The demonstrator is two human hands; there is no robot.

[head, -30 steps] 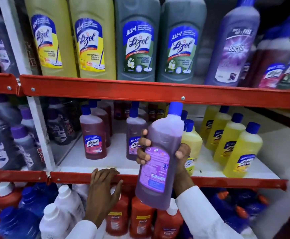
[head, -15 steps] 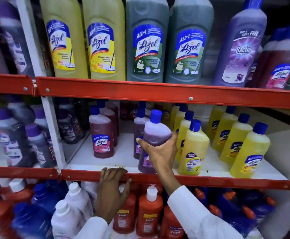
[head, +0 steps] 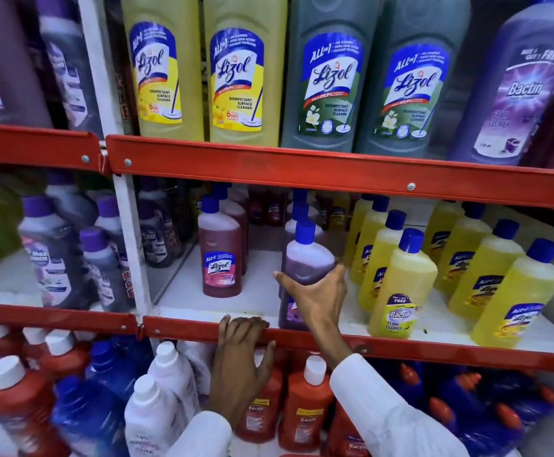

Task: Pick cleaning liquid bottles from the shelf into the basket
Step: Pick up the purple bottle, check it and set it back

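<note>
A purple cleaning liquid bottle point(head: 307, 258) with a blue cap stands upright on the white middle shelf point(head: 256, 291). My right hand point(head: 318, 298) is wrapped around its body from the front, in a white sleeve. My left hand point(head: 239, 364) hangs on the red front edge of the middle shelf point(head: 434, 352), fingers curled over the top, thumb below. A dark red Lizol bottle point(head: 219, 255) stands to the left of the purple one. A yellow Bactin floor cleaner bottle point(head: 401, 285) stands to its right. No basket is in view.
Rows of yellow Lizol bottles point(head: 513, 291) fill the right of the middle shelf. Large yellow and green Lizol bottles point(head: 246, 67) line the top shelf. Orange Bactin bottles point(head: 305, 404) and white bottles point(head: 150, 417) crowd the bottom shelf. A white upright post point(head: 130, 242) divides the bays.
My right hand has carried the purple bottle from in front of the shelf back onto the middle shelf, where it now stands upright. My left hand has stayed on the red edge.
</note>
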